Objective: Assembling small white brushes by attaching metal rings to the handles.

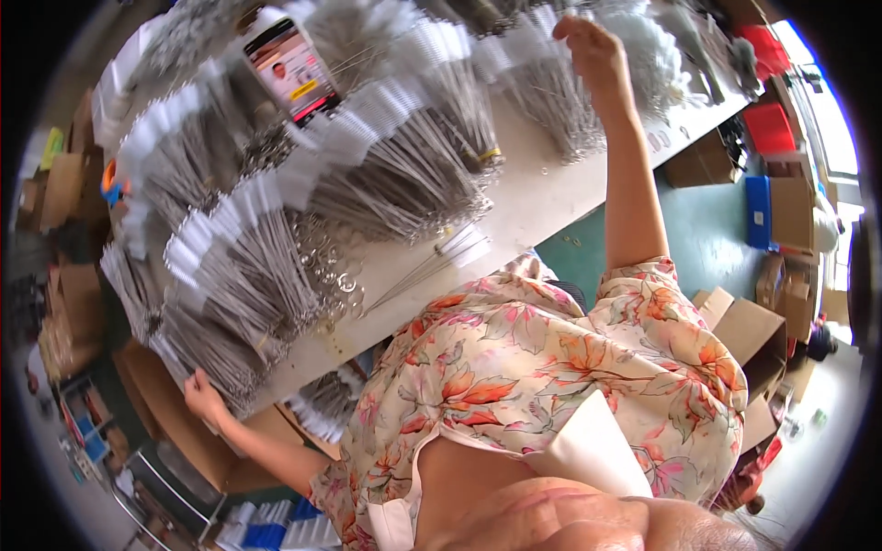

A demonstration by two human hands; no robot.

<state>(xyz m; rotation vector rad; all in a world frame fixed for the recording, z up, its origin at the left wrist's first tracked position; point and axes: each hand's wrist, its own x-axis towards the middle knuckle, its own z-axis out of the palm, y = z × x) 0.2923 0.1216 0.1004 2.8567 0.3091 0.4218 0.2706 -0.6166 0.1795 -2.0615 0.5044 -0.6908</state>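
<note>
Many thin wire brushes with white bristle heads and bare grey metal stems lie in bundles across the table. My left hand [204, 399] is at the table's near left edge, fingers curled, beside a bundle of wire brushes [207, 354]; what it may hold is hidden. Stretched far to the right, my right hand [599, 57] hovers above or beside another wire brush bundle [560, 101]. Its fingers are bent and blurred, so I cannot tell whether anything is between them. Small metal rings [342, 280] are heaped among the front bundles. A few loose wire brushes [459, 246] lie near the front edge.
A lit phone [292, 73] leans among the bundles at the back. The pale table [551, 197] has its front edge close to my body. Below its left end stands an open cardboard box [188, 441]. Red bins [768, 129] and a blue box [759, 211] are at the right.
</note>
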